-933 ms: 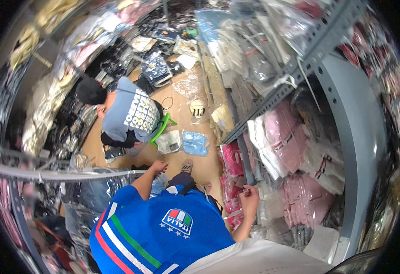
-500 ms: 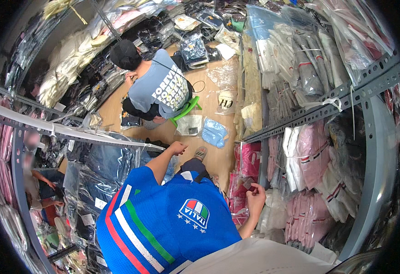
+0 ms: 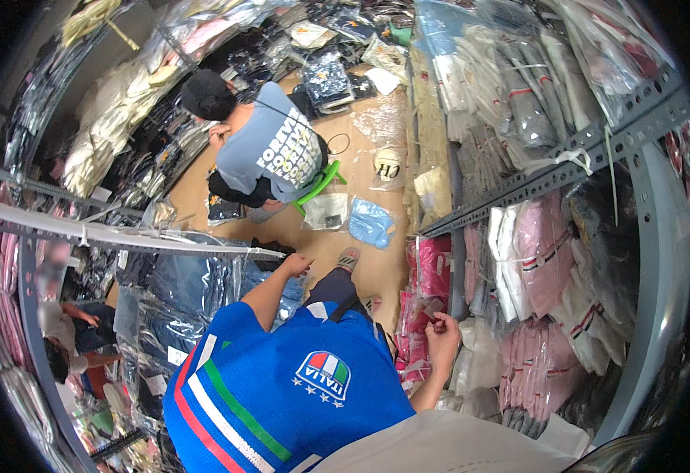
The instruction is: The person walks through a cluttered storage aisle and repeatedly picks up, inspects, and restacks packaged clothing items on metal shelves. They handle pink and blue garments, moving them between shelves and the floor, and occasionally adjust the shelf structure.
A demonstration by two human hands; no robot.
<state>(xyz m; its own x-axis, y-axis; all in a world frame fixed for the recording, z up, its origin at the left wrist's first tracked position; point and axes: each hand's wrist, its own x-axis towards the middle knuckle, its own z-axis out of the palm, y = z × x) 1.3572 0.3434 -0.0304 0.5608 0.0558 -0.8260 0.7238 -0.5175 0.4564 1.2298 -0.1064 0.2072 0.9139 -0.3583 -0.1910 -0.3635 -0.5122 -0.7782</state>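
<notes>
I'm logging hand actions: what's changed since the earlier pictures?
The view has swung left: the bagged light-blue garment and perforated shelf beam now appear farther right. No new grasp or release shows. The right hand still seems to pinch a small item; the left hand still holds nothing visible.

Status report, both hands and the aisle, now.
Left hand near shelf rail, grip unclear. Right hand pinching small item, kind unclear. Person on green stool ahead.
</notes>
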